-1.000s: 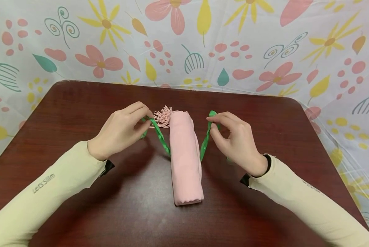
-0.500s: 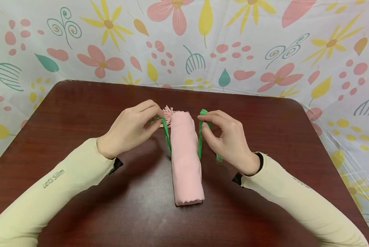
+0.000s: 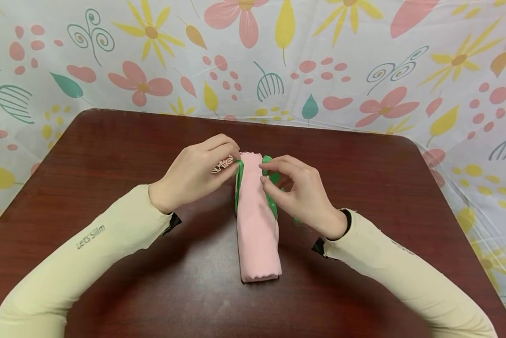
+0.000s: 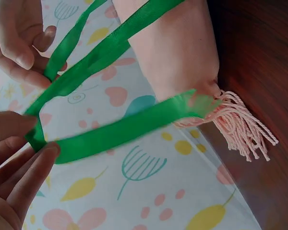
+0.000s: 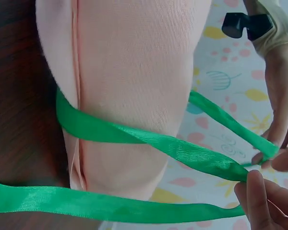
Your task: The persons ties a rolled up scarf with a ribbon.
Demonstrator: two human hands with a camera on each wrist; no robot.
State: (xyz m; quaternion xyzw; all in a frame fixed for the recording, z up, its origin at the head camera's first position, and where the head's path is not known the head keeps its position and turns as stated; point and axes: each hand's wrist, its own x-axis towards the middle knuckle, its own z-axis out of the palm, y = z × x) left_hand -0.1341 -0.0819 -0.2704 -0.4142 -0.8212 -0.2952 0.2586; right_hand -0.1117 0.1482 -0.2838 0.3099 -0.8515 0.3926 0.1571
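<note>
A rolled pink scarf [image 3: 258,234] lies lengthwise on the table, its twisted fringe [image 4: 245,127] at the far end. A green satin ribbon [image 5: 101,125] passes around the roll, and both its lengths are raised above it. At the roll's left, my left hand [image 3: 199,169] pinches one length of ribbon [image 4: 115,136] between thumb and fingers. The other length is pinched by my right hand [image 3: 301,192], close by on the right side. Both hands hover over the far half of the scarf, a small gap between them. The ribbon under the roll is hidden.
The dark brown table [image 3: 130,291] has a glossy top. Behind it hangs a white cloth [image 3: 253,61] printed with flowers and leaves. A loose ribbon tail [image 5: 33,199] trails beside the scarf in the right wrist view.
My two hands have moved toward each other with the ribbon lengths, the left rightward and the right leftward. The ribbon now stands closer against the scarf's sides; the scarf stays in place.
</note>
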